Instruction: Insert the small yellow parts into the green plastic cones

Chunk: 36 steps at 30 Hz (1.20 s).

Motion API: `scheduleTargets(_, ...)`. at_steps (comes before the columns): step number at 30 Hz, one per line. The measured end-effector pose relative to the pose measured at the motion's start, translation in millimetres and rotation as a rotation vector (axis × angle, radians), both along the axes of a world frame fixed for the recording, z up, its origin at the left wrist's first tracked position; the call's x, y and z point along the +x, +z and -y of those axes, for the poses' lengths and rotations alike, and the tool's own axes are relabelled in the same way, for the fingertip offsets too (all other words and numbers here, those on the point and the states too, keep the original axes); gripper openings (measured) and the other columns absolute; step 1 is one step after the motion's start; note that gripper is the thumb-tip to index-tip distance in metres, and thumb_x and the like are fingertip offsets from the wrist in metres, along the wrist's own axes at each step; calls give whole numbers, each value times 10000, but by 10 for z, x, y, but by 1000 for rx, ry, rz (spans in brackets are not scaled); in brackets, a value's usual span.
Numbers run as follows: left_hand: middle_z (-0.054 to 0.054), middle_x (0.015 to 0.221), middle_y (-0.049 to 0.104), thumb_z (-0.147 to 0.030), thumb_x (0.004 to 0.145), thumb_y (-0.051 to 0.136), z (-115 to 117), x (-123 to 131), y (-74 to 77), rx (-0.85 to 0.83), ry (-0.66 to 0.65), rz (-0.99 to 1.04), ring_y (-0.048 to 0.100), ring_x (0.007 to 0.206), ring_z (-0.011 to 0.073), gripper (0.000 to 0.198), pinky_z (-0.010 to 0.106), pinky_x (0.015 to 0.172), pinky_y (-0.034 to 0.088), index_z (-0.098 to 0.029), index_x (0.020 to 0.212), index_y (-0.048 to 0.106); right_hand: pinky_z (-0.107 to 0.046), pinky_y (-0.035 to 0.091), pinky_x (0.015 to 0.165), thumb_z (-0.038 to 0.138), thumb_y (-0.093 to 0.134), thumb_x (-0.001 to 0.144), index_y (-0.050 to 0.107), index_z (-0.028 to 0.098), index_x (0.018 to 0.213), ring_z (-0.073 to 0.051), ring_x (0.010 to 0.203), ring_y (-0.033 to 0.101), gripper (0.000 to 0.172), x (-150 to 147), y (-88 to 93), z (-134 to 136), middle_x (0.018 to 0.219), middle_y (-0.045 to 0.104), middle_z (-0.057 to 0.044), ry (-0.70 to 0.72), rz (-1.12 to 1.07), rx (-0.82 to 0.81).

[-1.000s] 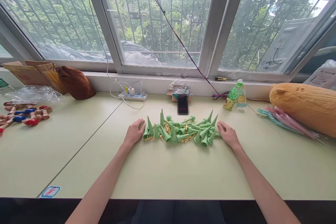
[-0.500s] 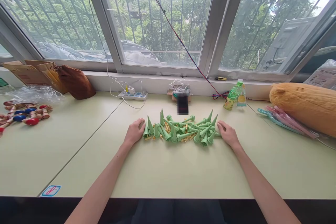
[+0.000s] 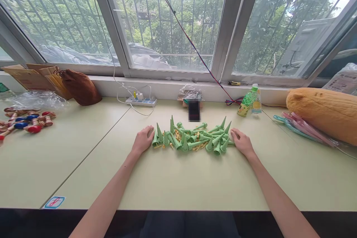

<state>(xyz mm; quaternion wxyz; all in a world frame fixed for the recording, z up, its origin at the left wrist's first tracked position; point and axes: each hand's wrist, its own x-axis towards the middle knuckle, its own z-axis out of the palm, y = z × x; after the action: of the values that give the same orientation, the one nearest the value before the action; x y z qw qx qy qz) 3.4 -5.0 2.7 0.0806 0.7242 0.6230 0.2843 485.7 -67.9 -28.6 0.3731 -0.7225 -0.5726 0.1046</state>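
A pile of green plastic cone-shaped spikes with ribbed collars (image 3: 192, 138) lies on the pale table in front of me. Some stand point up, others lie on their sides. Small yellow plastic pieces (image 3: 199, 146) are scattered among them. My left hand (image 3: 143, 139) rests on the table at the pile's left end, its fingers loosely extended beside the nearest cones. At the opposite end, my right hand (image 3: 242, 141) lies in a similar pose, fingertips close to a cone. Neither hand holds anything that I can see.
Behind the pile stand a dark pixelated object (image 3: 194, 111) and a power strip (image 3: 141, 101). A green-capped bottle (image 3: 247, 100) and a tan plush (image 3: 323, 113) are to the right. Wooden toys (image 3: 33, 121) and a brown pouch (image 3: 80, 87) lie left.
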Motion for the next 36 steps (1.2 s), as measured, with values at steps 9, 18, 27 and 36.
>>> scheduleTargets(9, 96, 1273, 668, -330, 917, 455, 8, 6, 11, -9, 2, -13, 639, 1140, 266, 276, 378, 1008, 468, -218, 1070, 656, -446, 369, 1133, 395, 476, 901, 714, 199, 1125, -284, 1298, 542, 381, 3, 3, -4, 1328, 646, -89, 6, 5, -14)
scheduleTargets(18, 85, 1204, 698, -327, 914, 461, 7, 6, 18, 5, -6, -12, 660, 1064, 247, 265, 353, 971, 484, -215, 1054, 656, -443, 387, 1118, 392, 483, 895, 713, 193, 1121, -282, 1285, 554, 379, 21, -19, -15, 1318, 654, -89, 14, 15, -4)
scheduleTargets(27, 79, 1133, 721, -301, 895, 483, 19, 18, 37, 21, -2, -8, 671, 995, 237, 246, 338, 922, 503, -214, 1033, 667, -462, 386, 1120, 402, 492, 891, 715, 203, 1116, -290, 1280, 558, 374, 49, -48, -23, 1318, 653, -92, 23, 16, 10)
scheduleTargets(36, 83, 1162, 708, -318, 906, 468, 32, 23, 52, 11, -6, -13, 672, 993, 237, 254, 342, 921, 501, -215, 1036, 660, -467, 391, 1118, 386, 507, 890, 708, 187, 1138, -288, 1281, 558, 376, 54, -61, -30, 1322, 648, -107, 26, 30, 10)
